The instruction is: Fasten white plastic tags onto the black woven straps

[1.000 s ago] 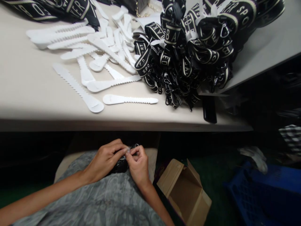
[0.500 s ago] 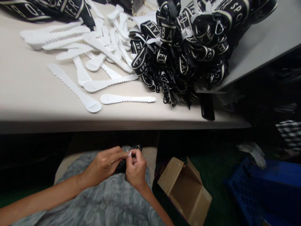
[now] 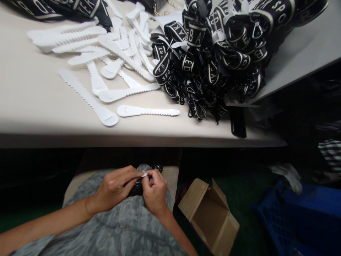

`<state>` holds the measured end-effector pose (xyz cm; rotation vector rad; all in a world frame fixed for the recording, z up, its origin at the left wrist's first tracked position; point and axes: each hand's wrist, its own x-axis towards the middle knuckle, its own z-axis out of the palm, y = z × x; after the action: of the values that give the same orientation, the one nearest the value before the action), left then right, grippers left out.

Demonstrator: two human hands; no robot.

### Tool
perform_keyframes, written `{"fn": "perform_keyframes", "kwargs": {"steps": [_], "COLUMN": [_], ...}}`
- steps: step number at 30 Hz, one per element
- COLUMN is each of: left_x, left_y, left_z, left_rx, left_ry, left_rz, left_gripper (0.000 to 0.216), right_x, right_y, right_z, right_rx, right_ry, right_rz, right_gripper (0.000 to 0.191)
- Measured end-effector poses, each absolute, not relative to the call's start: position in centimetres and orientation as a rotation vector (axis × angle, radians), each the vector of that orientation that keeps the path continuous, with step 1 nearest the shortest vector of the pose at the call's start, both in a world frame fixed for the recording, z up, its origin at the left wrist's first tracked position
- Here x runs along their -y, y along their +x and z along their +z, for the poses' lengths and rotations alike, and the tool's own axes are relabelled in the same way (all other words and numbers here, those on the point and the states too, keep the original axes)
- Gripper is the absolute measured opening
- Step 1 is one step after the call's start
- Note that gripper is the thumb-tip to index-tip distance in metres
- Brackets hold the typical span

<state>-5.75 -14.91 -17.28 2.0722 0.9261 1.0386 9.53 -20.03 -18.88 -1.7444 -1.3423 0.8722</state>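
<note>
Over my lap, my left hand (image 3: 115, 186) and my right hand (image 3: 155, 191) meet fingertip to fingertip. Both are closed, pinching a small white strip (image 3: 144, 174) of which only a curved bit shows between the fingers. Beneath and behind them lies a black strap bundle (image 3: 136, 190), mostly covered by the hands. On the table in front lie several white plastic strips with toothed edges and a rounded end, the nearest a single toothed strip (image 3: 147, 111). Right of them is a heap of black lettered straps (image 3: 197, 67) with metal clips, some bound with white strips.
A black phone-like object (image 3: 238, 122) lies near the table's front edge (image 3: 106, 140). More black straps (image 3: 66, 10) are at the back left. Below right stand an open cardboard box (image 3: 210, 220) and a blue crate (image 3: 306, 209) with a whitish cloth or glove (image 3: 289, 176).
Slightly more of the white strip shows between my fingertips. My hands have hardly moved. The table's contents appear shifted a little to the right as the view turns.
</note>
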Motion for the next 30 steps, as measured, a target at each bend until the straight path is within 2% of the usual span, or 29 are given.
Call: {"fn": "perform_keyframes", "kwargs": {"steps": [7,11,14,19,22,30], "left_x": [14.7,14.1,13.1,11.0,10.7,12.8], "left_y": [-6.3,-5.7,-5.0,-4.4,-3.9,-2.2], "left_z": [-17.8,-17.4,-17.0,-16.2,-15.8,-15.4], "left_rx": [-0.805,-0.971,-1.072,-0.981,-1.044,-1.158], "left_ry": [2.059,1.913,1.683,1.508,1.348,1.594], "left_rz": [0.91,0.796,0.671,0.496,0.546,0.888], "left_gripper": [0.029,0.013,0.019,0.027,0.031,0.023], "right_x": [20.4,20.4,20.4,19.9,19.2,18.4], "right_y": [9.2,9.6,9.8,10.0,10.1,11.0], "right_z": [-19.8,-19.4,-19.0,-18.9,-18.4,-15.6], "right_rx": [1.345,1.387,1.417,1.345,1.043,0.909], "right_ry": [-1.743,-1.655,-1.605,-1.556,-1.603,-1.576], "right_rz": [0.747,0.697,0.692,0.772,0.92,1.023], "right_gripper": [0.02,0.022,0.022,0.016,0.01,0.031]}}
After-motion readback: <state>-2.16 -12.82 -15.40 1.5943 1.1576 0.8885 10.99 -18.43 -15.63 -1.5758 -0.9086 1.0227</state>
